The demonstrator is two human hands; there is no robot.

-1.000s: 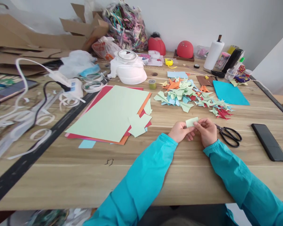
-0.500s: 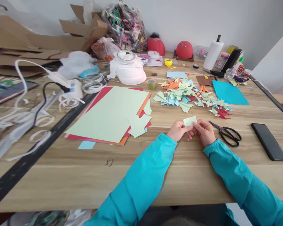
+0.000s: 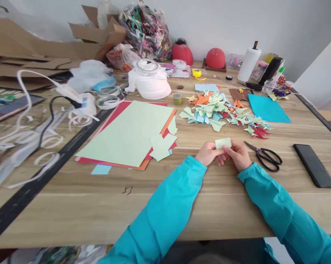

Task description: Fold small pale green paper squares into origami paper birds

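L hand [image 3: 209, 153] & R hand [image 3: 238, 155] fingers pinching green paper slip [image 3: 223, 142], scissors [image 3: 264, 156] nearby

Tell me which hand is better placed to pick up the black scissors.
Right, most likely. The right hand lies next to the scissors; the left hand is on the far side of the green paper slip both hands pinch.

No writing can be read anywhere: labels on the bottles [image 3: 271, 69] at the upper right are too blurred, and the green paper slip [image 3: 223, 142] looks blank.
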